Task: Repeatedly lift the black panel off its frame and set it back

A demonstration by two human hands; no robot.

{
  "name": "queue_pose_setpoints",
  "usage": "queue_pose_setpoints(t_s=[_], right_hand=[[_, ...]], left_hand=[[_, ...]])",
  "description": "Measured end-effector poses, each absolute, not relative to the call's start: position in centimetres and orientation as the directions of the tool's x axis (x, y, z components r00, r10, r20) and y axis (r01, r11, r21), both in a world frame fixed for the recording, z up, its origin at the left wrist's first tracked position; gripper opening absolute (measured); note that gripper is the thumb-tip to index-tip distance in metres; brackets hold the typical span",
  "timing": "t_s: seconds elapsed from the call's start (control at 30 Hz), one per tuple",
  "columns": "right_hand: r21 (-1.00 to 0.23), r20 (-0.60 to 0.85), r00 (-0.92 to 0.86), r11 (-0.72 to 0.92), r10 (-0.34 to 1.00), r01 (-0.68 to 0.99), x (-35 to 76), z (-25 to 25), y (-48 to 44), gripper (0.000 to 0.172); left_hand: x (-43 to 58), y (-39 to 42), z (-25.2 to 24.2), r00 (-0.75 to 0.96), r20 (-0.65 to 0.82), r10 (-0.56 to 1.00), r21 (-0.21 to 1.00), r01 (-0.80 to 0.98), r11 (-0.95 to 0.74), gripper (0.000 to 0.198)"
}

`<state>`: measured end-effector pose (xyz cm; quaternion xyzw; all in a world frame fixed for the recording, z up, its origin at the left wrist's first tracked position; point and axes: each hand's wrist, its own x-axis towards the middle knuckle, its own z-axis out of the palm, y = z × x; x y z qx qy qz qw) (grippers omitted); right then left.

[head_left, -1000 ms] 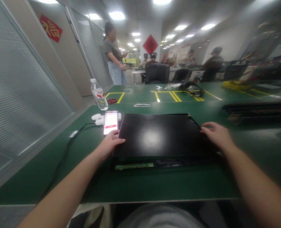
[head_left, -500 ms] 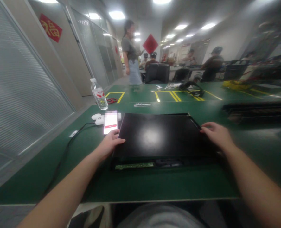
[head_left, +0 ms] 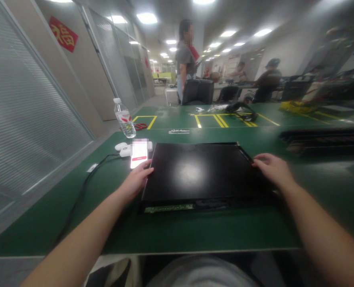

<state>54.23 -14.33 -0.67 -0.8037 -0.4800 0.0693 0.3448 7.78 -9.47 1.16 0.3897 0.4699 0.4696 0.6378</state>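
A flat black panel point(head_left: 199, 171) lies on the green table mat point(head_left: 177, 231), with a green circuit strip point(head_left: 169, 208) showing along its near edge. My left hand point(head_left: 135, 181) rests against the panel's left edge, fingers curled round it. My right hand point(head_left: 272, 169) grips the panel's right edge, fingers bent over it. Both forearms reach in from the bottom corners.
A lit phone point(head_left: 139, 153) and white earbud cases point(head_left: 121, 148) lie left of the panel, with a black cable point(head_left: 84, 187) trailing. A water bottle point(head_left: 124, 118) and red scissors point(head_left: 140, 126) stand behind. A person point(head_left: 185, 59) stands at the back; others sit at desks.
My left thumb has slid off the panel's top to its left edge. The standing person has walked to the right across the background. My right hand has stayed put.
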Motion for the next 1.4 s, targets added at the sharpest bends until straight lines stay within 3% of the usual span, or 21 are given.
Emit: queue_pose_setpoints(t_s=[0.7, 1.1, 1.4], right_hand=[[-0.604, 0.202, 0.529, -0.320, 0.824, 0.730, 54.3, -0.5, -14.3, 0.026], [-0.621, 0.161, 0.545, -0.345, 0.823, 0.704, 54.1, 0.1, -14.3, 0.023], [-0.611, 0.221, 0.532, -0.309, 0.818, 0.729, 54.5, -0.2, -14.2, 0.020]], left_hand=[[7.6, -9.1, 0.6, 0.198, -0.209, 0.958, 0.926, -0.274, 0.259, 0.046], [7.4, -9.2, 0.1, 0.250, -0.165, 0.954, 0.957, -0.192, 0.216, 0.059], [7.3, -9.1, -0.1, 0.219, -0.092, 0.971, 0.969, -0.203, 0.138, 0.071]])
